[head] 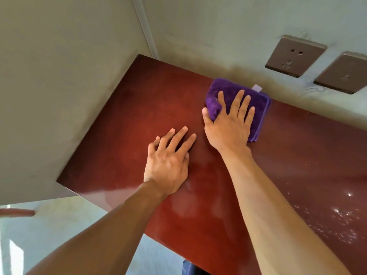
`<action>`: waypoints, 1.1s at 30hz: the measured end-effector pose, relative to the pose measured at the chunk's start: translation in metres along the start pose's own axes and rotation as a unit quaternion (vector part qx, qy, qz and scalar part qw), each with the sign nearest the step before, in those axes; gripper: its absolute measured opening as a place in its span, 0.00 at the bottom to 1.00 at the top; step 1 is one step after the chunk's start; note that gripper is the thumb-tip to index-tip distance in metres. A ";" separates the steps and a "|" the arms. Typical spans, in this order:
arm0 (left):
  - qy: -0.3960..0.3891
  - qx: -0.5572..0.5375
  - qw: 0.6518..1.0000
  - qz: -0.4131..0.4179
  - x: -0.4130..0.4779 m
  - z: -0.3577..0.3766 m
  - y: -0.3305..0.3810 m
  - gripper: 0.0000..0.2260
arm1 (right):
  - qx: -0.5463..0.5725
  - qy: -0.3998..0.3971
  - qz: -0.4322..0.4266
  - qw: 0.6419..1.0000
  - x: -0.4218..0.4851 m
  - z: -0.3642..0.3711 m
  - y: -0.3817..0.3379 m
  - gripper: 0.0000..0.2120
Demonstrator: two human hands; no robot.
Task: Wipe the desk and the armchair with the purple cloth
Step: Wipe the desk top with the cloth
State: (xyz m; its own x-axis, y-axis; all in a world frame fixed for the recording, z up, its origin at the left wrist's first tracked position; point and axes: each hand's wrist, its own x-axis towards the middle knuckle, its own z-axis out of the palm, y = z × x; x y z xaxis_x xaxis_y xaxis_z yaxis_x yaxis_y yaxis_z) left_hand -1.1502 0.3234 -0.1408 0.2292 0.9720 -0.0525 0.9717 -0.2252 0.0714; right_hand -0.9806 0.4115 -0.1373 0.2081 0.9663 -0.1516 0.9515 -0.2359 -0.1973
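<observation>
A folded purple cloth with a small white tag lies on the dark red desk, close to the back wall. My right hand presses flat on the cloth, fingers spread, thumb tucked against its left fold. My left hand rests on the bare desk top just left of and nearer than the right hand, fingers apart, holding nothing. The armchair is not in view.
The desk fills a corner, with pale walls at its left and back. Two brown wall sockets sit above the desk at the right. White specks dot the desk's near right. The floor shows below the desk's front edge.
</observation>
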 end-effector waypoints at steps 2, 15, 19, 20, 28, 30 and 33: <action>-0.001 0.003 1.000 0.001 -0.001 0.000 0.000 0.24 | -0.012 -0.022 -0.015 1.000 0.001 -0.007 0.013 0.35; -0.015 -0.067 0.995 0.070 0.005 -0.020 0.077 0.25 | -0.015 -0.031 0.053 0.998 -0.075 -0.040 0.155 0.33; -0.078 -0.024 0.994 0.071 0.004 -0.013 0.100 0.27 | 0.027 -0.028 0.050 0.998 -0.124 -0.031 0.155 0.33; -0.083 -0.013 0.994 0.071 0.003 -0.010 0.101 0.28 | 0.030 -0.025 0.050 0.998 -0.138 -0.028 0.152 0.33; -0.056 0.004 0.996 0.076 0.001 -0.001 0.098 0.27 | -0.007 0.023 0.039 0.999 -0.279 0.017 0.112 0.36; -0.054 0.003 0.996 0.075 0.001 -0.001 0.098 0.27 | -0.030 0.027 0.051 0.998 -0.307 0.030 0.099 0.39; -0.047 0.005 0.996 0.077 0.002 -0.001 0.095 0.26 | -0.059 -0.037 0.091 0.993 -0.332 0.045 0.080 0.49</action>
State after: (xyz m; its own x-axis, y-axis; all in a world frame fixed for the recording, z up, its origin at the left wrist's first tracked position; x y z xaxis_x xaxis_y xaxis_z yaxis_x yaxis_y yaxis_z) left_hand -1.0572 0.3036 -0.1328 0.3794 0.9153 -0.1350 0.9250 -0.3722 0.0758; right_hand -0.9839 0.0669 -0.1466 0.3665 0.8971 -0.2467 0.9204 -0.3883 -0.0447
